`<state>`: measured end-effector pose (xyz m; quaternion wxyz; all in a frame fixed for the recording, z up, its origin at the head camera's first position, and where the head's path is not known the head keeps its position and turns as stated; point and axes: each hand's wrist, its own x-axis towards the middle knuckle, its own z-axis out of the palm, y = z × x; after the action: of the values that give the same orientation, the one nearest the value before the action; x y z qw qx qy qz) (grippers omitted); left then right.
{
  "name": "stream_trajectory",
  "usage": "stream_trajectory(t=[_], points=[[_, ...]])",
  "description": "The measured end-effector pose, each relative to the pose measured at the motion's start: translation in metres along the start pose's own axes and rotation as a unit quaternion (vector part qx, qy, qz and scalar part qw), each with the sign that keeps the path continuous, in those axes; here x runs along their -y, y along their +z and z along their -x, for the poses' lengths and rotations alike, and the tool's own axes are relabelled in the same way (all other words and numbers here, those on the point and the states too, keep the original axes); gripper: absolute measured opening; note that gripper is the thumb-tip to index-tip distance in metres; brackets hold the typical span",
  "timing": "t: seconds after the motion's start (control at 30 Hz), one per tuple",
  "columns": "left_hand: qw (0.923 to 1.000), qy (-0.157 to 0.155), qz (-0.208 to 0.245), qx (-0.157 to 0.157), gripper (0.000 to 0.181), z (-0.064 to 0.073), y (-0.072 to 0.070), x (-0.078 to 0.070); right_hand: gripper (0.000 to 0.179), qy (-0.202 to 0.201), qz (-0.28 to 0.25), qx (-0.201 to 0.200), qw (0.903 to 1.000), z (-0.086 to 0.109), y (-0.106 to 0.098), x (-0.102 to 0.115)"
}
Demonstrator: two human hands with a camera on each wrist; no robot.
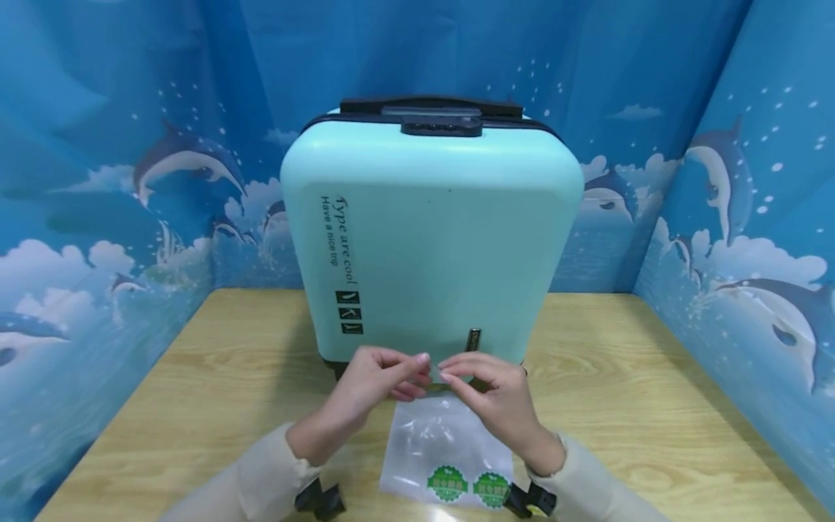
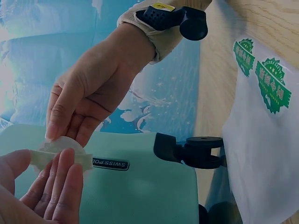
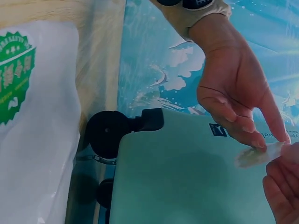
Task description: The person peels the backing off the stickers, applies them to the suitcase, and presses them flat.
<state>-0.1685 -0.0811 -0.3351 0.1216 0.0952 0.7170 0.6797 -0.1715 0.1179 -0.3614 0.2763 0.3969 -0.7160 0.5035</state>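
Observation:
Both hands meet in front of a mint-green suitcase [image 1: 430, 239]. My left hand [image 1: 375, 377] and my right hand [image 1: 499, 399] hold a small, whitish, translucent piece [image 2: 65, 143] between their fingertips. It looks round with a pale strip across it in the left wrist view, and thin in the right wrist view; it could be a roll of clear tape. Thumb and fingers of my left hand pinch the strip's side, while my right hand pinches the round edge. Just below the hands, a translucent plastic bag [image 1: 430, 442] with green round prints lies on the table.
The suitcase stands upright on the wooden table [image 1: 215, 406], its black handle [image 1: 430, 106] on top and a black wheel [image 3: 107, 135] at a lower corner. Blue curtains [image 1: 417, 51] printed with dolphins enclose the back and sides.

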Motion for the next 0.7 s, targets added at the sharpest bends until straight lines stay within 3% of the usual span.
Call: stream_trajectory(t=[0.33,0.7], points=[[0.9994,0.003,0.034,0.001,0.028,0.0026,0.0007,0.0,0.014,-0.02,-0.012,-0.003,0.9997,0.0026,0.0013,-0.0018],[0.9996,0.005,0.029,0.0,0.026,0.0045,-0.0074,-0.0014,0.018,0.011,-0.028,-0.015,0.9994,0.007,-0.0046,-0.0068]])
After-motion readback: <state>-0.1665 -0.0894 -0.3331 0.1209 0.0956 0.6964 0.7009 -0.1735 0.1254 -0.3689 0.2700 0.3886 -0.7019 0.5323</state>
